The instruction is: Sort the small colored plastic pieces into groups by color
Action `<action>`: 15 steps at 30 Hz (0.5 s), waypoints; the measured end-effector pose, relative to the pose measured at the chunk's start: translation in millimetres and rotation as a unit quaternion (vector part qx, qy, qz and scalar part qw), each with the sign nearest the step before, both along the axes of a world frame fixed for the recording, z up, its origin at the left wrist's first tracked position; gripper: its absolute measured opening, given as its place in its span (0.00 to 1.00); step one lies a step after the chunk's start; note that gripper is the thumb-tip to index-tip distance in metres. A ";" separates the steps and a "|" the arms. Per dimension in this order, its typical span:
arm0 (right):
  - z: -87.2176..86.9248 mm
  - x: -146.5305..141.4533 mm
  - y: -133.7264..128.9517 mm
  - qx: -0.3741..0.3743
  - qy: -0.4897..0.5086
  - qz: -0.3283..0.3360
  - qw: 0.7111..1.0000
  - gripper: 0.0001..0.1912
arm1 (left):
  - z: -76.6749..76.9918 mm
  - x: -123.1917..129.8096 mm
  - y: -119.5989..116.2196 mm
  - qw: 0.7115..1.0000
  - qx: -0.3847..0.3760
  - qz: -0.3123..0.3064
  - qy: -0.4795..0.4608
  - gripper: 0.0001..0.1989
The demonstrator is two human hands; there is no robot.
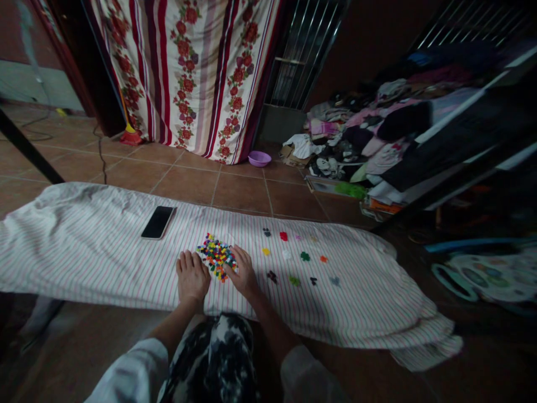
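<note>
Lying between two bare hands, a loose pile of small multicoloured pieces [215, 256] covers a patch of striped cloth [121, 271].
The left hand [193, 276] rests palm down just left of the pile, flat and fairly narrow, its fingers close together. The right hand [244, 273] is at the pile's right edge, thumb spread wide from the fingers and reaching over the nearest pieces; whether a piece is under its fingertips, I cannot tell. Right of that hand sit separate colour clusters [305, 256], including red, green, yellow and orange. Beyond the left hand, farther left, lies a dark-screened phone [158, 223].
</note>
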State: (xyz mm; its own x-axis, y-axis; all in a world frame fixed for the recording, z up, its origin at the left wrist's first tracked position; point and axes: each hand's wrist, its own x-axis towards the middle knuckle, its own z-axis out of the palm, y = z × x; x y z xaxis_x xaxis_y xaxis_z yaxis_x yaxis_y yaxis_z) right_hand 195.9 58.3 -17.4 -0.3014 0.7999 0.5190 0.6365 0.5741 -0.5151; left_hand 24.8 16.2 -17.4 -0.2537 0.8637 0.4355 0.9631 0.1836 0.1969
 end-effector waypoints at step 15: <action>-7.2 -7.4 -2.8 0.024 -0.026 -0.104 0.994 0.24 | -22.6 -8.4 -15.2 0.987 0.028 -0.160 0.002 0.35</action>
